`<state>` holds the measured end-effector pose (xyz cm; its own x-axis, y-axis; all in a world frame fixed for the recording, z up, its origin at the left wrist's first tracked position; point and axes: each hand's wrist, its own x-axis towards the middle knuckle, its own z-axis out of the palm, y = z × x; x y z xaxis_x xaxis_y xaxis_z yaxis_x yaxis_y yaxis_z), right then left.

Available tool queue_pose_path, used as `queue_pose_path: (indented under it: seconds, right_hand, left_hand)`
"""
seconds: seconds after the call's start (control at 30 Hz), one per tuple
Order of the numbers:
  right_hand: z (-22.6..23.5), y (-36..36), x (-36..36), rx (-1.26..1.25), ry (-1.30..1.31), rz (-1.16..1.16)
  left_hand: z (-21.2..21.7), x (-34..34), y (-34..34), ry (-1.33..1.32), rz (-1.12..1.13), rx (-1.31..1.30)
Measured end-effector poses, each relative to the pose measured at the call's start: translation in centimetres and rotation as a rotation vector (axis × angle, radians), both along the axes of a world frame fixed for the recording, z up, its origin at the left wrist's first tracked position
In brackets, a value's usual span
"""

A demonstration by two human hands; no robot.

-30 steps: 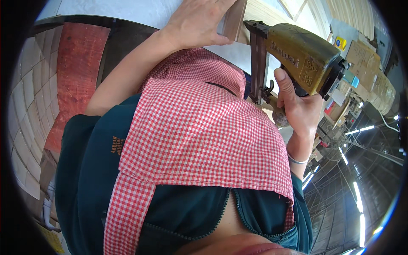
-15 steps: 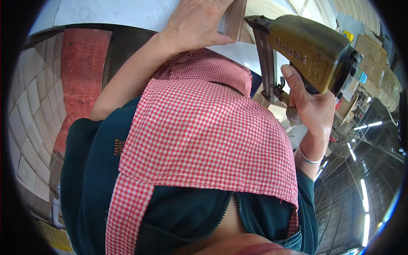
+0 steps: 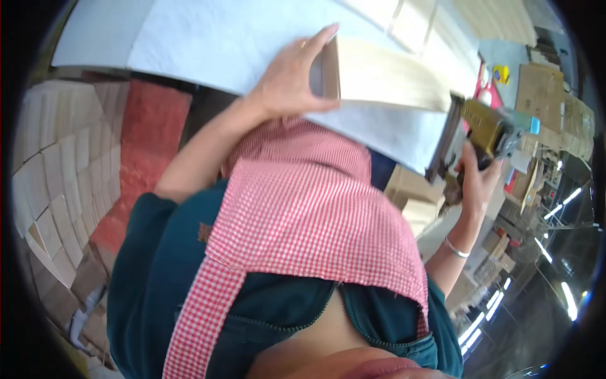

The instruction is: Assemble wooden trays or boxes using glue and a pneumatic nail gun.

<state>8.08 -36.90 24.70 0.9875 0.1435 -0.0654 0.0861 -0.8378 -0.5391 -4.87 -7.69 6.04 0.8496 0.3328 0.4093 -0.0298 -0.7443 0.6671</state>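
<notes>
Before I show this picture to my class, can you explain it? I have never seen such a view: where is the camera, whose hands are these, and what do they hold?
The camera sits on a person's head and looks down, so you see their own body: a red checked apron over a dark green top. The wide lens bends straight edges near the rim.

Both hands belong to that person. The left hand grips the end of a pale wooden piece, which looks like a shallow box or frame, on a white sheet over the bench. The right hand, with a thin bangle at the wrist, holds a brass-coloured nail gun whose dark nose sits at the piece's right end.

To the left, pale wooden blocks are stacked beside a red mat. Cardboard boxes stand at the far right.
</notes>
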Motion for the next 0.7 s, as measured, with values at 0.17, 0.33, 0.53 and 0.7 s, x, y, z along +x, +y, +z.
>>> queue_pose_path:
  seconds: [0.17, 0.33, 0.53, 0.7]
  right_hand:
    - [-7.5, -12.8, 5.6, -0.281, -0.297, 0.089]
    - [-15.4, -24.5, 10.2, -0.492, -0.279, -0.046]
    - [-15.7, -22.6, 9.8, -0.664, -0.138, -0.125]
    - [-13.9, -21.4, 10.2, -0.651, -0.213, -0.131]
  left_hand:
    - [3.2, -1.2, 3.9, 0.206, -0.065, -0.976]
    - [5.0, -3.1, 4.8, 0.474, -0.179, -1.619]
    - [5.6, -3.8, 6.9, 0.789, -0.191, -1.455]
    - [7.9, -1.3, 8.5, 0.998, -0.029, -1.012]
